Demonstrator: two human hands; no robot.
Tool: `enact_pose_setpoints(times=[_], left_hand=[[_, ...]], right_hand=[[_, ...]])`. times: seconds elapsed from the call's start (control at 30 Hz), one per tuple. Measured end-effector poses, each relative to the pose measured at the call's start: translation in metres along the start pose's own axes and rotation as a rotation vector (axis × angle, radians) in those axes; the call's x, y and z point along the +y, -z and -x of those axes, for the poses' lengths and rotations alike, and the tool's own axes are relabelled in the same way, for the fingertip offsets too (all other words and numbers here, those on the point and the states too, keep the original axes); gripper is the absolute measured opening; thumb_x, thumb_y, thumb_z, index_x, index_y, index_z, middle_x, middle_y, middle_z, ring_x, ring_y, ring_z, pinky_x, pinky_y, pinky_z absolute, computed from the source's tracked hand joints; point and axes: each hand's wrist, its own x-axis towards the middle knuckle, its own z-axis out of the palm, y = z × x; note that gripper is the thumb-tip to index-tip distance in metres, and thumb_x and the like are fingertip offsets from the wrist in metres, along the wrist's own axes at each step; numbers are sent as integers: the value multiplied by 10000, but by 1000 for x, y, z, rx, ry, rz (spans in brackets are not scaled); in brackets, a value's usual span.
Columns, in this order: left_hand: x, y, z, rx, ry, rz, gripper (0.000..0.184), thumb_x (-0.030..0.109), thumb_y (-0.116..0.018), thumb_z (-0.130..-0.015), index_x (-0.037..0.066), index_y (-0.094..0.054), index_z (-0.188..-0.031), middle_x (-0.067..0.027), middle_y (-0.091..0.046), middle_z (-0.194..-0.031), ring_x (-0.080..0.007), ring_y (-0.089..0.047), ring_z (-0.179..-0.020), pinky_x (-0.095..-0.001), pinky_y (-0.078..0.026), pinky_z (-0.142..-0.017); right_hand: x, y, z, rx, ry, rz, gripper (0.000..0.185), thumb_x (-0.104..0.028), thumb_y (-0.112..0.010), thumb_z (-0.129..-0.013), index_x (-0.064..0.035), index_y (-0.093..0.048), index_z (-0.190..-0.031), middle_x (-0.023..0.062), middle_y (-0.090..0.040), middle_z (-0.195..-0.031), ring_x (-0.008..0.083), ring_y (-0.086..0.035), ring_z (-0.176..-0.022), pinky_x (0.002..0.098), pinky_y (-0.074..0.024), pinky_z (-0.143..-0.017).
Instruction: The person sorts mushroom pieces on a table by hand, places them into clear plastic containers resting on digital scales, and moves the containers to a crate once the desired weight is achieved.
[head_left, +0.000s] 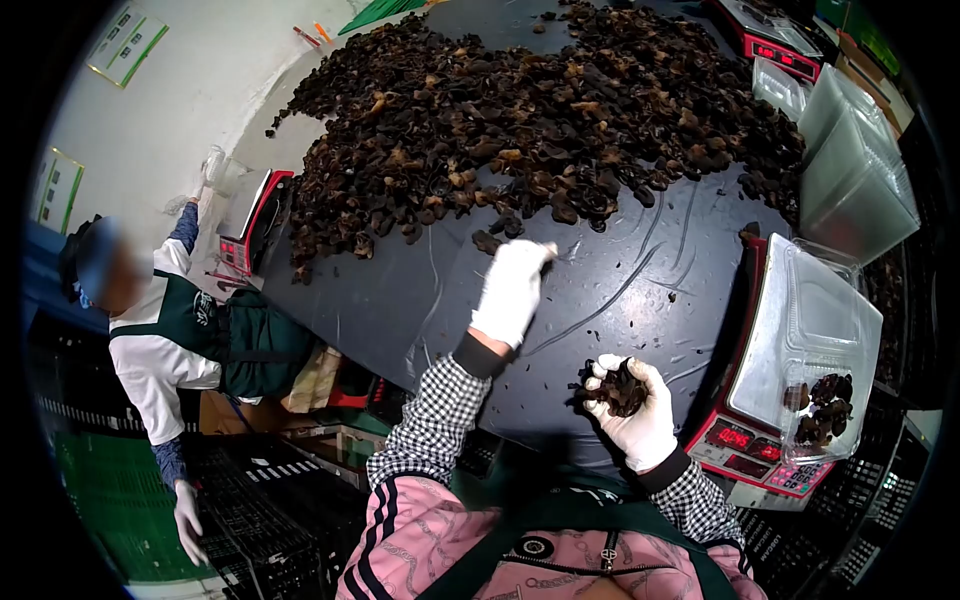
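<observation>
My right hand [640, 418], in a white glove, cups a handful of dark dried wood ear mushrooms [622, 392] above the near edge of the table. My left hand [512, 290], also gloved, reaches over the dark tabletop [590, 290] just short of the big mushroom heap [470, 130]. Its fingers are pressed together, with a small dark piece of wood ear showing at the tips. To the right, a red scale [765, 370] with a lit display carries an open clear plastic box [830, 340]. Several wood ears [828, 408] lie in the box.
Stacked clear boxes [860, 170] stand at the right edge, with another red scale [780, 50] beyond. At left, a co-worker [165, 330] in a dark green apron stands beside a third scale [255, 225]. Black crates [250, 500] sit at lower left.
</observation>
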Motion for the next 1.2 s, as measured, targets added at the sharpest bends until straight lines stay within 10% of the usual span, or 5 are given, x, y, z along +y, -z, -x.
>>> enact_pose_setpoints(times=[0.13, 0.3, 0.43, 0.73, 1.2], left_hand=[[-38, 8, -21, 172, 175, -37, 370, 62, -683, -876, 106, -703, -1243, -114, -701, -1161, -297, -630, -1110, -381, -494, -992], [-69, -16, -43, -98, 362, -230, 1111, 546, -820, -770, 136, -234, -1621, -332, -254, -1603, -508, -279, -1453, -555, -264, -1192], [-69, -28, -81, -204, 302, -193, 1188, 566, -832, -744, 196, -150, -1643, -266, -75, -1671, -528, -132, -1504, -637, -222, -1185], [-70, -28, -151, -482, 183, -195, 1056, 585, -826, -722, 417, -259, -1597, -214, -125, -1685, -557, -151, -1496, -676, -268, -1158], [-35, -56, -129, -182, -114, -261, 324, 242, -693, -914, 133, -659, -1217, -138, -588, -1022, -330, -582, -1015, -426, -524, -827]], right_hand=[[0, 0, 1, -38, -29, 5, 305, -303, -584, -959, -35, -690, -1060, 98, -697, -1047, 273, -659, -960, 421, -532, -815], [2, 2, 0, -19, -42, 20, 323, -309, -574, -967, -27, -693, -1072, 97, -698, -1032, 274, -665, -961, 414, -530, -809], [3, 1, -1, -53, -58, 8, 337, -311, -556, -978, -22, -689, -1088, 95, -700, -1025, 270, -668, -956, 413, -530, -810], [6, 6, -2, -22, -92, 33, 350, -317, -546, -983, -25, -690, -1113, 101, -714, -1041, 283, -678, -978, 451, -538, -843], [11, 1, 4, -56, -83, 78, 335, -306, -538, -992, -29, -681, -1115, 102, -716, -1039, 273, -687, -941, 417, -536, -832]])
